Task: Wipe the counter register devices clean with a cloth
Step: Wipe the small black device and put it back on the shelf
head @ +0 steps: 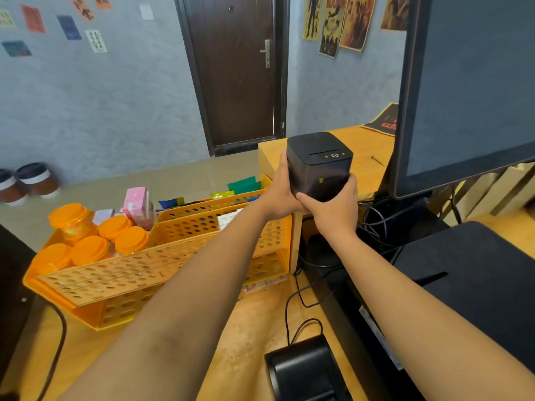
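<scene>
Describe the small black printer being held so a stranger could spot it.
Start at the big dark monitor on the right. Just left of it, over the raised wooden shelf, both hands hold a black cube-shaped printer. Unlike the rounded printer nearer the camera, its top has a paper slot and small lit button.

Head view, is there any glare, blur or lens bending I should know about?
Head view: wide-angle bending bows the door frame and monitor edges; soft, even light with faint shadows; mild sheen on the printer top, held by the left hand and right hand; forearms nearest the lens look stretched; wall posters are slightly soft.
</scene>
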Demonstrator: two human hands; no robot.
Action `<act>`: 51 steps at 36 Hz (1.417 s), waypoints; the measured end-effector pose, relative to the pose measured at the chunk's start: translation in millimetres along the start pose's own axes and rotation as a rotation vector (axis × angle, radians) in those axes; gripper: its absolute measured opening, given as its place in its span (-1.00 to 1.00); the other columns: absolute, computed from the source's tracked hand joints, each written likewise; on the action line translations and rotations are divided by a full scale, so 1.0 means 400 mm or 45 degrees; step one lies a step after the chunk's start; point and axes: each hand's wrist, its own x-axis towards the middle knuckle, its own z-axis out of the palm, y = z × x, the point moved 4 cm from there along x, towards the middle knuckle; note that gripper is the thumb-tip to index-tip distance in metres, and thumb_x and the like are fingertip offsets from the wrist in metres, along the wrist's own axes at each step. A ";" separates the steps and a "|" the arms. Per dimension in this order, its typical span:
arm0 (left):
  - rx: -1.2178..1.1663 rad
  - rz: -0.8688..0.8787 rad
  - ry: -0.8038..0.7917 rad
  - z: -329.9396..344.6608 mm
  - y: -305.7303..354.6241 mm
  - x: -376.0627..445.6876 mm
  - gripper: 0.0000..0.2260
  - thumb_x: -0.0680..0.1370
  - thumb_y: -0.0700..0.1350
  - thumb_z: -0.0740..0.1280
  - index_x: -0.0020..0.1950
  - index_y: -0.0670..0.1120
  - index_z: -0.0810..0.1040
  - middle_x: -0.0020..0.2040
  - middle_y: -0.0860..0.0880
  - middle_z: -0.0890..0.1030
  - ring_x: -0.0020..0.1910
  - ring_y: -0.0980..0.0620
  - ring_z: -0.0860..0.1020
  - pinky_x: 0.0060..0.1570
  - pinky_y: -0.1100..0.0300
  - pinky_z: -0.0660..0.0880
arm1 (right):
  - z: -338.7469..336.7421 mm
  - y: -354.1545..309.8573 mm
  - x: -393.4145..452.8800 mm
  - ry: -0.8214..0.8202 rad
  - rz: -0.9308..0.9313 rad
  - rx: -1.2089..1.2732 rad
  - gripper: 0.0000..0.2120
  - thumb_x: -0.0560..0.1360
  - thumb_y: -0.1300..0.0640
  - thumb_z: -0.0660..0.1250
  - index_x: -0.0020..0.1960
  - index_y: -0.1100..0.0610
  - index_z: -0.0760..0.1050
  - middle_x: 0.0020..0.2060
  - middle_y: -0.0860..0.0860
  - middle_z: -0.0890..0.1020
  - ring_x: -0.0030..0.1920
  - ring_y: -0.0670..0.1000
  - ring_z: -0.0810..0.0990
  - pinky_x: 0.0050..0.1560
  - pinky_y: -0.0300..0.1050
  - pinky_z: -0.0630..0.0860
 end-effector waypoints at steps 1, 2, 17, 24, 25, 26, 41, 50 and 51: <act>0.001 0.000 0.006 0.000 -0.003 0.000 0.27 0.44 -0.19 0.60 0.59 0.13 -0.48 0.70 -0.01 -0.07 0.67 -0.13 0.02 0.54 -0.06 0.24 | -0.001 0.001 0.000 -0.007 0.000 -0.007 0.08 0.28 -0.13 0.65 0.59 0.09 0.12 0.47 0.08 0.39 0.45 0.13 0.40 0.14 -0.15 0.41; 0.002 -0.002 0.011 0.000 -0.005 0.001 0.27 0.44 -0.18 0.61 0.60 0.13 -0.48 0.70 -0.01 -0.07 0.67 -0.13 0.03 0.53 -0.06 0.24 | -0.001 0.002 0.002 -0.014 0.001 -0.016 0.08 0.28 -0.13 0.65 0.59 0.09 0.12 0.47 0.08 0.40 0.45 0.13 0.41 0.13 -0.15 0.41; 0.004 -0.006 0.324 0.031 -0.009 -0.131 -0.01 0.48 -0.05 0.58 0.69 0.05 -0.03 0.64 -0.04 0.24 0.59 -0.07 0.26 0.44 0.02 0.36 | -0.031 -0.014 -0.043 -0.280 0.137 -0.097 0.12 0.46 -0.10 0.54 0.66 0.13 -0.18 0.66 0.07 0.02 0.62 0.15 0.10 0.51 0.09 0.26; -0.119 -0.052 0.556 0.017 -0.138 -0.417 -0.87 0.65 -0.13 0.37 -0.01 -0.09 0.71 -0.08 -0.05 0.71 -0.04 0.01 0.64 -0.03 0.09 0.54 | -0.030 -0.074 -0.320 -0.258 0.039 0.082 -0.42 0.66 0.01 0.28 0.59 0.15 0.22 0.60 0.07 0.19 0.57 0.01 0.19 0.40 -0.24 0.11; -0.160 -0.102 0.564 0.017 -0.172 -0.463 -0.81 0.67 -0.16 0.33 -0.06 -0.09 0.71 -0.11 -0.07 0.71 -0.07 -0.03 0.64 -0.05 0.07 0.54 | -0.025 -0.074 -0.369 -0.289 0.021 0.125 -0.56 0.67 0.02 0.25 0.51 0.13 0.38 0.55 0.05 0.29 0.52 -0.02 0.28 0.39 -0.24 0.18; -0.214 -0.166 0.560 0.019 -0.207 -0.513 -0.78 0.68 -0.17 0.30 -0.08 -0.05 0.70 -0.12 -0.06 0.71 -0.07 -0.05 0.65 -0.05 0.08 0.55 | -0.018 -0.071 -0.425 -0.334 0.011 0.168 -0.66 0.69 0.04 0.22 0.41 0.11 0.50 0.47 0.02 0.40 0.44 -0.07 0.37 0.36 -0.26 0.26; -0.113 -0.925 0.477 0.129 -0.578 -1.091 -0.58 0.61 -0.12 0.42 0.46 -0.05 0.45 0.28 -0.10 0.54 0.27 -0.08 0.54 0.13 0.11 0.50 | 0.098 0.228 -0.960 -1.189 0.409 -0.497 -0.31 0.58 -0.06 0.40 0.61 0.02 0.20 0.53 0.02 0.31 0.49 0.08 0.36 0.36 -0.07 0.39; -0.114 -1.028 0.561 0.161 -0.599 -1.164 -0.89 0.57 -0.17 0.45 0.06 -0.07 0.56 -0.19 -0.02 0.62 -0.22 0.04 0.59 -0.26 0.15 0.47 | 0.096 0.265 -1.010 -0.913 0.763 -0.435 -0.89 0.55 0.09 0.42 -0.03 0.09 0.51 -0.09 0.00 0.61 -0.11 -0.01 0.56 0.02 0.01 0.59; -0.122 -1.033 0.564 0.160 -0.600 -1.166 -0.92 0.57 -0.15 0.46 0.01 -0.06 0.58 -0.22 -0.01 0.62 -0.23 0.05 0.59 -0.26 0.15 0.48 | 0.095 0.267 -1.015 -0.890 0.813 -0.388 -0.87 0.54 0.11 0.43 -0.11 0.11 0.50 -0.14 0.02 0.61 -0.13 0.02 0.56 -0.01 0.00 0.57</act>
